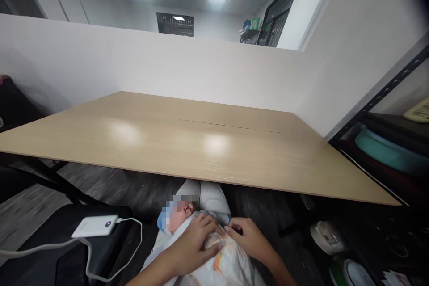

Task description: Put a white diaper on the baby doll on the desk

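A baby doll (177, 216) wrapped in a white printed cloth (231, 263) lies in my lap below the front edge of a light wooden table (187, 143). My left hand (194, 243) lies flat on the doll's chest with its fingers stretched out. My right hand (246, 234) rests beside it on the cloth, its fingers curled at the cloth's edge near the doll's neck. A grey cushion or hood (208, 196) sits behind the doll's head.
A white power bank (95, 225) with a white cable (134, 250) lies on a black seat at the left. A dark metal shelf at the right holds a teal basin (385, 149). White dishes (326, 237) sit low at the right. White partition walls stand behind the table.
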{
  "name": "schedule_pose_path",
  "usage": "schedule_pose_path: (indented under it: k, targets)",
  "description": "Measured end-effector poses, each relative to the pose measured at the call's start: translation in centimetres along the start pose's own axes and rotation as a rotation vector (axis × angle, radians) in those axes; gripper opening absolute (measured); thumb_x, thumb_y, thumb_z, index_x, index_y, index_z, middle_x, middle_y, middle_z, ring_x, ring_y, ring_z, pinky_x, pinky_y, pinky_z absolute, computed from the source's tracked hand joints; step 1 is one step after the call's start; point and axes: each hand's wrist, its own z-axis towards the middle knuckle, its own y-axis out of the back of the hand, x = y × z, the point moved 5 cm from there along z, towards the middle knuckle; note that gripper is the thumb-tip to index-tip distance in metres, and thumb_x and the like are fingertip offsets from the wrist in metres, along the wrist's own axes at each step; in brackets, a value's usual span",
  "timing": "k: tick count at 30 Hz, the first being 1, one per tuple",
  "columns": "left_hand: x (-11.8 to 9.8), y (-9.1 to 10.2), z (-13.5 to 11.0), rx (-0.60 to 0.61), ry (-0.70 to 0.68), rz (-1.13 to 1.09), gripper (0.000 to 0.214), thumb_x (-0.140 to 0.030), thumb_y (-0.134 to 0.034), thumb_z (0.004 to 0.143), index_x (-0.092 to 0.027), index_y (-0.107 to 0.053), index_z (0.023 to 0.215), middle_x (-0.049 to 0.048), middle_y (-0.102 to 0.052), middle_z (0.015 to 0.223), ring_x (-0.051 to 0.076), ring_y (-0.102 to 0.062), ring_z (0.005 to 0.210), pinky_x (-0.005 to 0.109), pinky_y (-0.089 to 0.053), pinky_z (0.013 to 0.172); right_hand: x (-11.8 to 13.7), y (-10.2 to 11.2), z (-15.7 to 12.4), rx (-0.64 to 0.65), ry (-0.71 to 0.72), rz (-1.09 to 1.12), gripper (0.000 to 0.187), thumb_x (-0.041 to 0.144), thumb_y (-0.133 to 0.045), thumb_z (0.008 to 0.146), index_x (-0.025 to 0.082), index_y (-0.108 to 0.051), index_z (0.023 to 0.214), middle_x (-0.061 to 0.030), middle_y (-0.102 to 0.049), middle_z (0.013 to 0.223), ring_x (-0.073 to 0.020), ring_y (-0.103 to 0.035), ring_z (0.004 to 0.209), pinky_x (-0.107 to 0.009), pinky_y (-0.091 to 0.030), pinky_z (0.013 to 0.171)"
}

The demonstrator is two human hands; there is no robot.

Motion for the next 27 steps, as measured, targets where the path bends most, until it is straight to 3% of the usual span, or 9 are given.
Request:
schedule_pose_path:
  k: [7, 12, 17, 21, 25, 27]
  targets:
    - [1.3, -0.4, -1.8, -0.057, -0.057, -0.099, 0.018, -0.037, -0.065, 0.1, -0.026, -0.072, 0.112, 0.0047, -0.069, 0.12, 0.024, -0.059, 0.114, 0.038, -0.04, 0.104, 1.3, 0.7, 0.0, -0.034, 0.075, 0.046, 0.031, 0.042, -0.061, 0.099, 0.019, -0.076, 0.083, -0.0024, -0.073, 0.081, -0.019, -0.066, 0.079, -0.029, -0.044, 0.07]
    - [1.6, -0.6, -1.8, -0.091, -0.044, -0.152, 0.019, -0.041, -0.063, 0.102, -0.023, -0.069, 0.104, 0.0051, -0.07, 0.112, 0.023, -0.06, 0.111, 0.037, -0.04, 0.101, 2.7, 0.9, 0.0, -0.012, 0.148, 0.027, 0.018, 0.035, -0.072, 0.091, 0.021, -0.075, 0.08, -0.001, -0.072, 0.082, -0.0186, -0.067, 0.082, -0.028, -0.046, 0.073]
    - [1.4, 0.1, -2.4, -0.106, -0.041, -0.209, 0.025, -0.044, -0.057, 0.106, -0.021, -0.066, 0.1, 0.0065, -0.068, 0.107, 0.022, -0.06, 0.107, 0.036, -0.043, 0.099, 0.1, 1.1, 2.0, -0.061, 0.103, 0.025, 0.021, 0.034, -0.068, 0.092, 0.019, -0.073, 0.078, -0.0011, -0.069, 0.075, -0.0172, -0.063, 0.073, -0.028, -0.044, 0.067]
    - [0.8, 1.5, -5.0, 0.041, 0.019, -0.212, 0.026, -0.045, -0.057, 0.105, -0.021, -0.066, 0.102, 0.0058, -0.067, 0.105, 0.021, -0.06, 0.102, 0.035, -0.046, 0.096, -1.6, 1.7, 3.1, -0.143, 0.055, 0.03, 0.029, 0.041, -0.063, 0.096, 0.018, -0.073, 0.081, -0.004, -0.07, 0.078, -0.0194, -0.064, 0.076, -0.031, -0.047, 0.07]
    - [1.2, 1.7, -7.7, 0.205, 0.119, -0.231, 0.023, -0.044, -0.067, 0.098, -0.021, -0.071, 0.098, 0.0049, -0.067, 0.102, 0.021, -0.062, 0.097, 0.032, -0.05, 0.088, 3.0, 1.1, 1.9, 0.025, 0.205, 0.128, 0.031, 0.043, -0.059, 0.102, 0.024, -0.076, 0.12, -0.0072, -0.074, 0.118, -0.0229, -0.068, 0.108, -0.034, -0.051, 0.094]
    - [1.2, 1.3, -7.7, 0.216, 0.13, -0.243, 0.026, -0.045, -0.067, 0.098, -0.02, -0.071, 0.099, 0.0048, -0.067, 0.099, 0.021, -0.062, 0.095, 0.031, -0.05, 0.086, 6.2, 0.5, 0.8, 0.151, 0.303, 0.106, 0.03, 0.041, -0.061, 0.101, 0.029, -0.075, 0.125, -0.0057, -0.071, 0.128, -0.0233, -0.066, 0.116, -0.033, -0.049, 0.1]
